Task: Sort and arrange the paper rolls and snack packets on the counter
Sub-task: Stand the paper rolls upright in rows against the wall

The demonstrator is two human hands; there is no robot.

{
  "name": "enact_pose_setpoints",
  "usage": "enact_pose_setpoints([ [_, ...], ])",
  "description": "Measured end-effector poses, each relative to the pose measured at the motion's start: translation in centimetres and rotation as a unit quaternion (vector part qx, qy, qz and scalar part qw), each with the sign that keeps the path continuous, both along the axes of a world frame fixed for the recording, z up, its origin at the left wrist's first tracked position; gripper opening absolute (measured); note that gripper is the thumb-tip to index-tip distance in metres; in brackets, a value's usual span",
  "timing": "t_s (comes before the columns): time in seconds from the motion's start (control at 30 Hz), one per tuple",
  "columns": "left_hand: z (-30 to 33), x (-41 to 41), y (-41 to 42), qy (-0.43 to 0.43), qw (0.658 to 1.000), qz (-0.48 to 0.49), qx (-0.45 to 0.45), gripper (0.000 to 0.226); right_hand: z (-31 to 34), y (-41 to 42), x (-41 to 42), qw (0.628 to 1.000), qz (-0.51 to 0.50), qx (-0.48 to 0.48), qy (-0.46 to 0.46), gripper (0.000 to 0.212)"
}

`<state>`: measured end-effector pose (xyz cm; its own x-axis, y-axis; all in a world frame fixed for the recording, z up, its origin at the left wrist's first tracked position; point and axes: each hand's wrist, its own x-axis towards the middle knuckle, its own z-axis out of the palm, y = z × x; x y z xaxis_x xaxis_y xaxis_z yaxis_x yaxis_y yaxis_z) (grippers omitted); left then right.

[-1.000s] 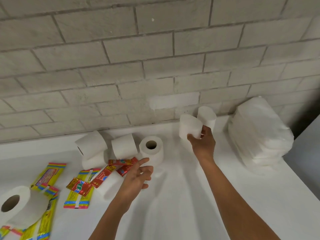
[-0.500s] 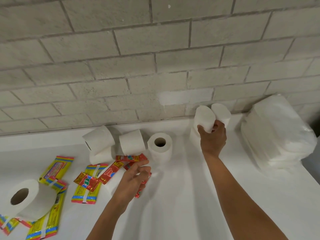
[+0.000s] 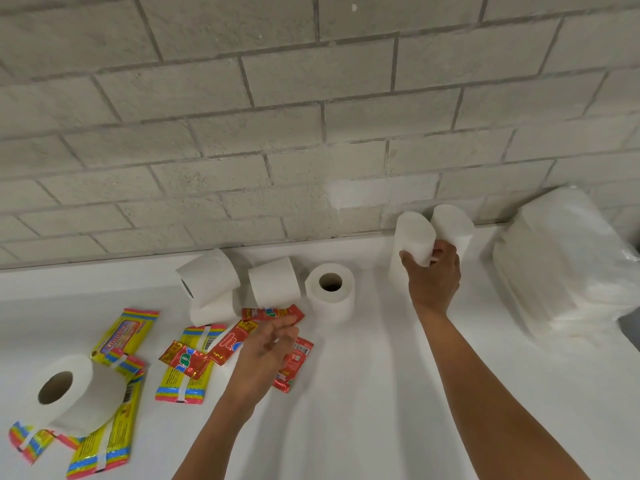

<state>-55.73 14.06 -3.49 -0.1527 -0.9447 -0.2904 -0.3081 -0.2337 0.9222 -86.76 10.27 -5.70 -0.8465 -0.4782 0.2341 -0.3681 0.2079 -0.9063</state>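
The right hand grips a paper roll, fingers curled round its lower end, and holds it upright at the back of the worktop, just beside a second upright roll against the brick wall. One second ago the same roll was carried lower and further from the wall; it has since been moved back and now stands in line with its neighbour, so this placement appears nearly complete, though release has not yet occurred. The left hand has advanced from above the worktop to the red snack packets; its fingers are loosely extended over them, and whether they have hold of a packet cannot be told. Three loose rolls remain grouped at mid-worktop, near the wall, and one large roll lies on its side over the yellow snack packets at the left edge. A wrapped pack of rolls stands at the far right. Judged from this layout, the sorting is at an early stage: most rolls and all packets are still mixed.
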Motion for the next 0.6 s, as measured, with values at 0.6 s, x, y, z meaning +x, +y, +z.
enact_pose_setpoints([
  [0.6, -2.4, 7.0, -5.0, -0.395, 0.911, 0.018, -0.118, 0.047, 0.5, 4.9, 3.3, 0.998, 0.028, 0.001, -0.055, 0.072],
])
